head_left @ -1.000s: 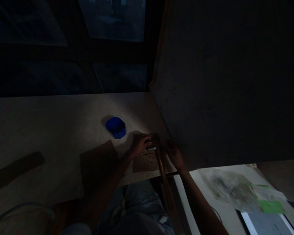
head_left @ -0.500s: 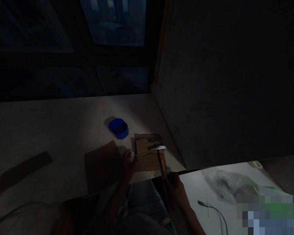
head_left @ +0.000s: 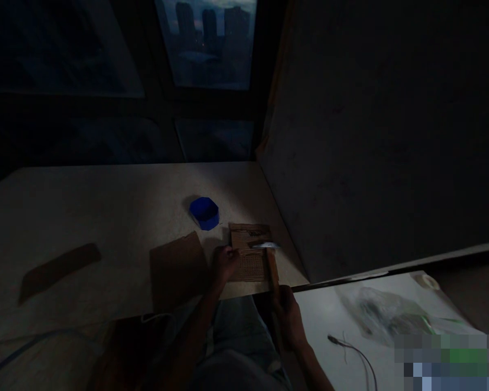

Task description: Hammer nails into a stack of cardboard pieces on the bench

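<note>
Clasping hammer (head_left: 272, 262), right grip (head_left: 289, 315) wrapped around handle (head_left: 274, 276), left grip (head_left: 225, 263) by cardboard (head_left: 252, 267), closure unclear

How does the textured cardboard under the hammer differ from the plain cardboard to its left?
The textured cardboard shows ridges and a grid-like pattern; the plain cardboard looks smooth. The textured cardboard looks smaller than the plain cardboard. The hammer, gripped by the right hand, has its head over the textured cardboard, while no tool is over the plain cardboard. Both are brown and lie on the table.
</note>
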`<state>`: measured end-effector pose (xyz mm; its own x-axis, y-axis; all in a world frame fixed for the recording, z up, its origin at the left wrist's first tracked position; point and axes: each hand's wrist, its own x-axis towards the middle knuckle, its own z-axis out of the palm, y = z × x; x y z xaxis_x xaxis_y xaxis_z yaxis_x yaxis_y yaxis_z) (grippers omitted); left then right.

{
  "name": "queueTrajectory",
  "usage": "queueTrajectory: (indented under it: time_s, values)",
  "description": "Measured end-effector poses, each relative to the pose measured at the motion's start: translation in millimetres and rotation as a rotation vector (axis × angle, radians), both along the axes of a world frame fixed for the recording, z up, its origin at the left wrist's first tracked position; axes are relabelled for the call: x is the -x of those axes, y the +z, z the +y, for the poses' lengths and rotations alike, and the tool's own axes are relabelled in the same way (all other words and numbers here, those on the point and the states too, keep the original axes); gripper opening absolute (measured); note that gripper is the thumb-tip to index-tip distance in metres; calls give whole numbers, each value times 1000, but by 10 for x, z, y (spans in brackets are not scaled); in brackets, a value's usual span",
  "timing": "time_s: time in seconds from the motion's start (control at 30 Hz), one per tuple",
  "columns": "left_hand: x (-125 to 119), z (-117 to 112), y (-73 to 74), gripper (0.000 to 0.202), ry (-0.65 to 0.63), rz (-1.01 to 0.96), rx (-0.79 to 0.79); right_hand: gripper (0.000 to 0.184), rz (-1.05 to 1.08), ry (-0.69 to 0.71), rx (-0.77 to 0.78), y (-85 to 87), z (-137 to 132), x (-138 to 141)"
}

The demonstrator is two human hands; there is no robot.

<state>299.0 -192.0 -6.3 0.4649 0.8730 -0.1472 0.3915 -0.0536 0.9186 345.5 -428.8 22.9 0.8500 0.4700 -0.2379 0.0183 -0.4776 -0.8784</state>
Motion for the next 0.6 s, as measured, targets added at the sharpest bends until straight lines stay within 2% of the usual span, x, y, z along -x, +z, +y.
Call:
queueTrajectory:
  time_s: [0.23,0.43,0.6]
  values:
    - [8,-31,1,26,1,-142,179,37,3,6,-30,-131,-179,-19]
    - [27,-112,40,36,20,-251,284,44,-11,-7,-67,-59,-301,4]
    - [82,-109,127,39,83,-305,306,45,-54,4,-23,-20,-423,-1]
